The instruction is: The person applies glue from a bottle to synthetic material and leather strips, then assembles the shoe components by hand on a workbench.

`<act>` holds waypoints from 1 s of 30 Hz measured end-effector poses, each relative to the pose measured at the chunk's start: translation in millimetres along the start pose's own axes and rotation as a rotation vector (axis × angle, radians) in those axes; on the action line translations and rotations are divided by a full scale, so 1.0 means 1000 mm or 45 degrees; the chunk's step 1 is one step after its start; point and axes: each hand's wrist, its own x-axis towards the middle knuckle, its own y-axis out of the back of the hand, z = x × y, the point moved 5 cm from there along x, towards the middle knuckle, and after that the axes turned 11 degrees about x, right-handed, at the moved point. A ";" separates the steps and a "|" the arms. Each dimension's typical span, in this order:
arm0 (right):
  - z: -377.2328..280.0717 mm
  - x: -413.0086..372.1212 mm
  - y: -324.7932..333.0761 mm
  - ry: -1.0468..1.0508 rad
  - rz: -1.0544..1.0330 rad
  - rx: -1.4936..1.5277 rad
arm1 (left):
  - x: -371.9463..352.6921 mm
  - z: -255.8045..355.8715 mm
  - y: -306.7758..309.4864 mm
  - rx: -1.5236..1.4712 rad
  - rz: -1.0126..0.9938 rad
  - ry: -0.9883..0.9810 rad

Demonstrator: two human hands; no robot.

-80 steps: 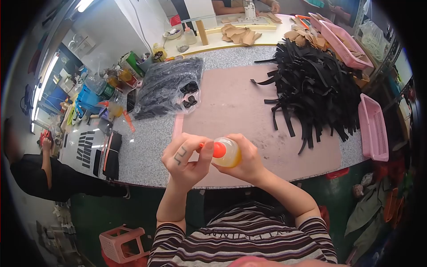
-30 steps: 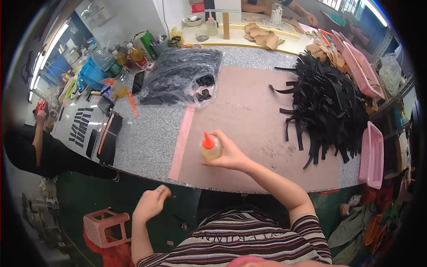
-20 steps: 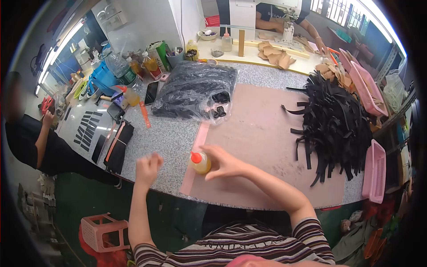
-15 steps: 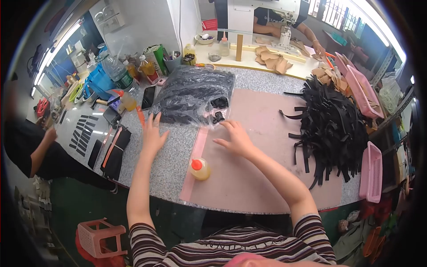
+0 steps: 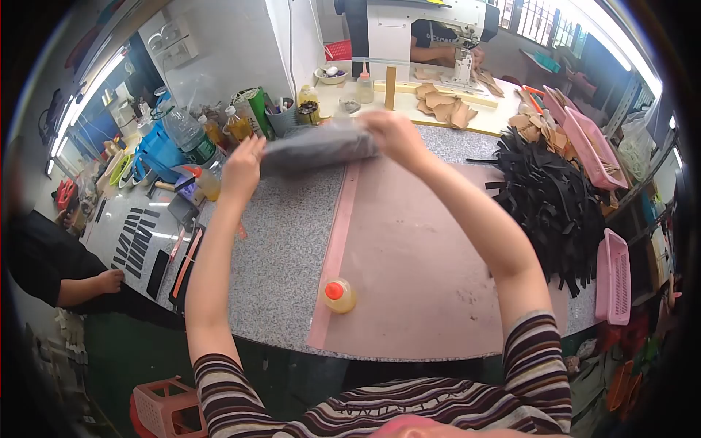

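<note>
A plastic bag of black pieces, blurred by motion, is held up over the back of the speckled table. At its left end my left hand is closed on it, and my right hand grips its far right corner. The pinkish mat lies below and to the right of the bag. On the mat's left strip stands a glue bottle with a red cap. A big heap of black strips covers the table's right side.
Bottles and a blue container stand at the back left. A co-worker sits behind the sewing machine; another person's hand is at the left. Pink baskets line the right edge.
Both hands have taken hold of the bag and lifted its near part up and back; it lay flat before. The left co-worker's hand has moved down and nearer the table's edge.
</note>
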 end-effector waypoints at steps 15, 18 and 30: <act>-0.010 -0.039 -0.025 -0.828 -0.329 0.742 | -0.053 0.018 0.050 -0.373 -0.116 0.093; -0.027 -0.073 -0.031 -0.626 -0.632 0.503 | -0.104 0.037 0.062 -0.245 -0.466 -0.124; 0.012 0.076 -0.073 -1.094 0.168 1.651 | -0.001 -0.048 0.035 -0.359 -0.068 0.346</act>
